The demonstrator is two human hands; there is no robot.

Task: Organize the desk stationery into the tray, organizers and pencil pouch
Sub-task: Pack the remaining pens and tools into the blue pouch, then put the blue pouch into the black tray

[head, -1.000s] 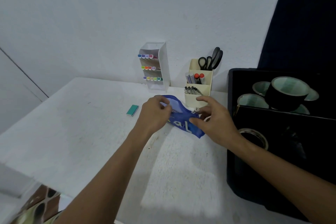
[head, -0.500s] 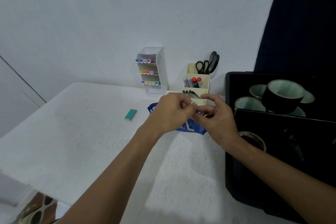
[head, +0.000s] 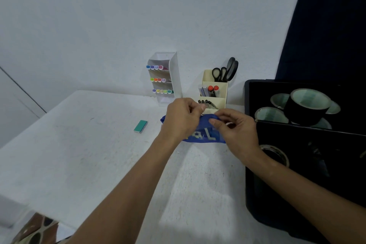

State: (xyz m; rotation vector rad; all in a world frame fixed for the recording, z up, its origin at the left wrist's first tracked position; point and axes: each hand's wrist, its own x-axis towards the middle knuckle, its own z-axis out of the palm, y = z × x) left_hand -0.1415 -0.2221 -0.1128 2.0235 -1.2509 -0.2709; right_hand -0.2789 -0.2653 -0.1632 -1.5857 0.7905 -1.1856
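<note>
A blue pencil pouch (head: 206, 134) with pale lettering is held on the white desk (head: 79, 154), just in front of the cream organizer (head: 214, 93), which serves as the landmark here. The pouch is gripped along its top edge by both hands: the left hand (head: 181, 119) is closed over the pouch's left part, with thumb and forefinger pinched together at the upper edge, and the right hand (head: 237, 130) is pinched on the upper edge at the pouch's right part, fingers curled. Whether a zipper pull lies between the fingers cannot be told. In the cream organizer's rear compartment black-handled scissors (head: 225, 70) are stood upright; red-capped markers (head: 213, 90) are kept in its middle tier, and dark pens (head: 206, 103) in its front tier. To the left of the cream organizer, against the wall, a white tiered organizer (head: 170, 79) is set, filled with rows of coloured marker ends. Further left of the cream organizer and nearer the camera, a small teal eraser (head: 140, 126) is left lying flat on the desk, well apart from the pouch. To the right of the cream organizer a black tray (head: 257, 184) is placed, in which rolls of black tape (head: 307, 108) are gathered.
</note>
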